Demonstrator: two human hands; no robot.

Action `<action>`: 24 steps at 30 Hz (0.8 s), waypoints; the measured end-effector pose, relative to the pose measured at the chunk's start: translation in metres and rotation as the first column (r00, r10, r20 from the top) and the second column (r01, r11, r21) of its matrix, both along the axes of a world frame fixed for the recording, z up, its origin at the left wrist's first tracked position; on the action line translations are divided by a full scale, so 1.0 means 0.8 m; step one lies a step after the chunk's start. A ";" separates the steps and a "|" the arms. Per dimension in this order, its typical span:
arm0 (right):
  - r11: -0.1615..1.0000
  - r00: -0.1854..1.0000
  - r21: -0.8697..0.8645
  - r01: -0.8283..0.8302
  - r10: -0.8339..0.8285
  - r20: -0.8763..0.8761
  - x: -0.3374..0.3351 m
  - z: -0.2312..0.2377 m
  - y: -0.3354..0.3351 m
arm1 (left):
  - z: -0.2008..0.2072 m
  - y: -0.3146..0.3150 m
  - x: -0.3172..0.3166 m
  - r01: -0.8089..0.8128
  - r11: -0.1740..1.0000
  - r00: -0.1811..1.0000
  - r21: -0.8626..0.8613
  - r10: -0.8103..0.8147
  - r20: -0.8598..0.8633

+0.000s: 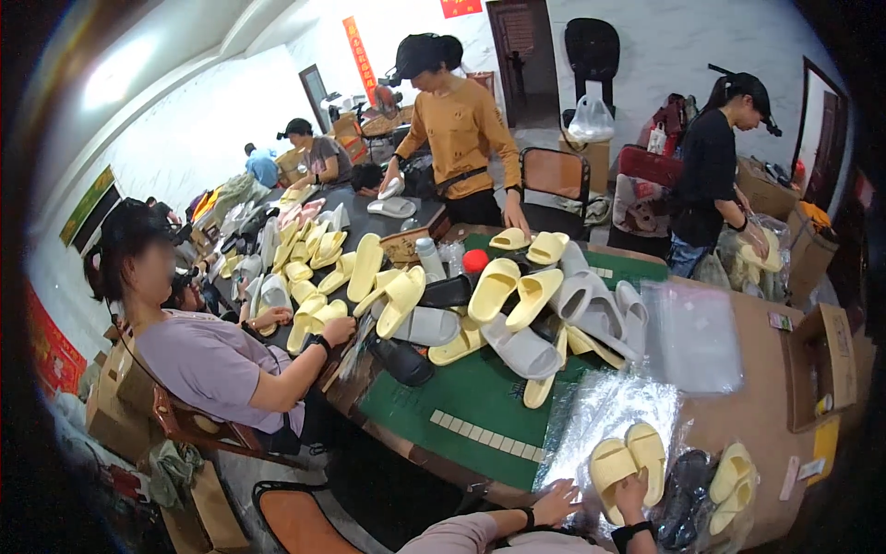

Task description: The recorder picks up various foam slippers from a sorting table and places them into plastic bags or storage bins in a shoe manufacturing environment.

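A pair of pale yellow slippers (611,466) lies side by side on a stack of clear plastic bags (604,406) at the near edge of the table. My right hand (632,496) grips the slippers near their lower ends, its fingers curled against them. Just left of the pair, my left hand (556,504) rests on the edge of the bags with its fingers stretched out, holding nothing. To the right of my right hand lie a dark pair of slippers (686,494) and a yellow pair (732,485), which appear wrapped in clear plastic.
A heap of yellow and grey slippers (531,342) covers the table's middle. White tiles (484,436) form a row on green cloth. More clear bags (697,337) and an open cardboard box (821,365) are at right. Co-workers handle slippers at left, across the table and far right.
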State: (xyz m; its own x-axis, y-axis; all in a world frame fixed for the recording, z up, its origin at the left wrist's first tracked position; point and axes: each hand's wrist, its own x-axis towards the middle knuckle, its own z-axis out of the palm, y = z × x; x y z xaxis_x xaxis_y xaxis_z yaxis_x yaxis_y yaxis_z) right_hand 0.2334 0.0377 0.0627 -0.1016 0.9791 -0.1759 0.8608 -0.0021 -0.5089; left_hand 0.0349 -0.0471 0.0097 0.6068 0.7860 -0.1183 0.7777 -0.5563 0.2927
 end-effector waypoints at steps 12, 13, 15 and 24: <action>0.979 0.989 -0.143 -0.143 0.137 -0.057 0.033 -0.075 0.050 | 0.024 0.000 0.021 -0.063 0.978 0.994 0.199 0.080 -0.076; 0.978 0.988 -0.160 -0.133 0.118 -0.101 0.038 -0.080 0.055 | 0.031 0.001 0.026 -0.052 0.978 0.995 0.203 0.067 -0.068; 0.999 0.977 0.043 0.010 -0.001 -0.212 0.041 -0.092 0.048 | 0.044 0.004 0.033 0.102 0.968 0.914 0.228 -0.001 -0.405; 0.954 0.664 -0.265 0.142 -0.291 -0.689 0.102 0.003 0.004 | 0.023 0.001 0.030 0.023 0.972 0.989 0.234 0.012 -0.147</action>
State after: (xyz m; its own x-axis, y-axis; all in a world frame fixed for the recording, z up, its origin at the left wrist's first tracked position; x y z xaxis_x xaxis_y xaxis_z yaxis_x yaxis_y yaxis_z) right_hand 0.3148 0.0410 0.0651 -0.0572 0.9495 -0.3085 0.1981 -0.2920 -0.9357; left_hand 0.0588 -0.0463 0.0281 0.6012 0.7989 -0.0195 0.7989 -0.6003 0.0369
